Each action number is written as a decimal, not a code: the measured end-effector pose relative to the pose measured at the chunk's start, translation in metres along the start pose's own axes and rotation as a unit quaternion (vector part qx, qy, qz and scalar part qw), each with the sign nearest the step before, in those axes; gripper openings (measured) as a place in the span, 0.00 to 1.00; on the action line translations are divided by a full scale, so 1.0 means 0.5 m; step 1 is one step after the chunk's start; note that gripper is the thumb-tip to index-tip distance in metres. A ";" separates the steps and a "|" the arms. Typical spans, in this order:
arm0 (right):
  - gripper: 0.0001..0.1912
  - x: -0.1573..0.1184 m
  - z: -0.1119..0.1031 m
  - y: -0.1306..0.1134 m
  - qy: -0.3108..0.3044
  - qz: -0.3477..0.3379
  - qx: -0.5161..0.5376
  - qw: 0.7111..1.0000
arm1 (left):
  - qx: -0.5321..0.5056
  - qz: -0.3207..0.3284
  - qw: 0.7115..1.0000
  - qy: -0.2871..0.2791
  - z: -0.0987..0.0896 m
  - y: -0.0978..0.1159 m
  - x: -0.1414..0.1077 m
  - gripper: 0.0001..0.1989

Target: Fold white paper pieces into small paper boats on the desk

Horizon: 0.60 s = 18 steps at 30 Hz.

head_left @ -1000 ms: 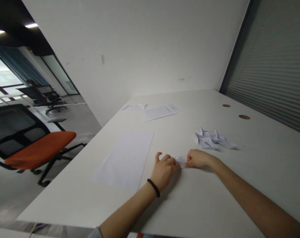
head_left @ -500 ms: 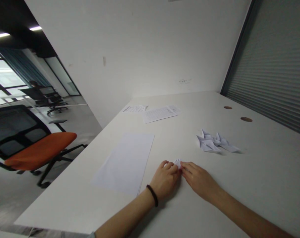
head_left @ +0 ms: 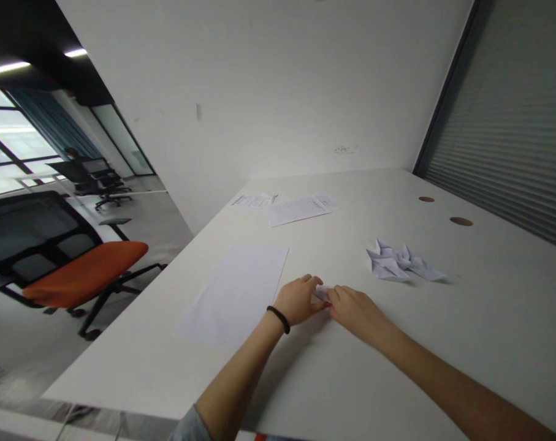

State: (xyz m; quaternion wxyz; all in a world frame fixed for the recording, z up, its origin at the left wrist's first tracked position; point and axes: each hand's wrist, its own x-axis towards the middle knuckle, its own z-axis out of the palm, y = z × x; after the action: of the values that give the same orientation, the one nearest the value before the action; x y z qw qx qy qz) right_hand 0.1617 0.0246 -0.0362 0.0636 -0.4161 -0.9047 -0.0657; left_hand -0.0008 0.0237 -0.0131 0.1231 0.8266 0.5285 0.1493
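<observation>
Between my two hands is a small piece of folded white paper [head_left: 322, 294], partly covered by the fingers. My left hand [head_left: 299, 300], with a dark band on its wrist, pinches the paper's left side between thumb and fingers. On the other side my right hand [head_left: 355, 311] grips it, fingers bent together. Both hands are just above the white table [head_left: 342, 380]. To the left lie blank white sheets [head_left: 236, 294]. A cluster of folded paper shapes [head_left: 399, 263] with pointed tips sits beyond my right hand.
Printed sheets [head_left: 300, 210] lie farther back near the wall, beside another printed paper [head_left: 254, 199]. Two round holes, one a brown cable hole [head_left: 461, 221], are at the table's right. An orange-seated chair [head_left: 87, 269] stands left of the table. A person sits far off in the background.
My hands have lifted slightly with the folded paper, and my left hand has turned so its thumb shows below. The camera view has shifted a little.
</observation>
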 end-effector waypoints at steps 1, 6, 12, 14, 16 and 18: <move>0.09 -0.001 0.005 -0.001 0.011 0.007 0.001 1.000 | -0.050 -0.019 0.998 0.011 0.012 -0.008 0.000 0.21; 0.11 -0.006 0.020 0.004 0.055 0.044 0.141 0.987 | -0.262 -0.092 0.959 0.048 0.073 -0.015 -0.001 0.15; 0.12 -0.007 0.033 0.018 0.114 0.078 0.384 0.913 | -0.418 -0.105 0.894 0.122 0.106 0.012 -0.002 0.10; 0.13 -0.009 0.036 0.018 0.136 0.090 0.431 0.887 | -0.430 -0.102 0.883 0.158 0.103 0.018 -0.004 0.11; 0.14 -0.011 0.036 0.015 0.150 0.085 0.468 0.867 | -0.432 -0.092 0.878 0.186 0.095 0.024 -0.007 0.13; 0.14 -0.012 0.035 0.012 0.152 0.058 0.501 0.850 | -0.438 -0.072 0.874 0.196 0.086 0.029 -0.010 0.12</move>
State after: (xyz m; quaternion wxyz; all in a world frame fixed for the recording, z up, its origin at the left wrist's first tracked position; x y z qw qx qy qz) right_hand 0.1688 0.0270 -0.0542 0.4037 -0.3643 -0.7682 0.3379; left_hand 0.0255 0.0114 -0.0481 0.3769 0.6017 0.4800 0.5153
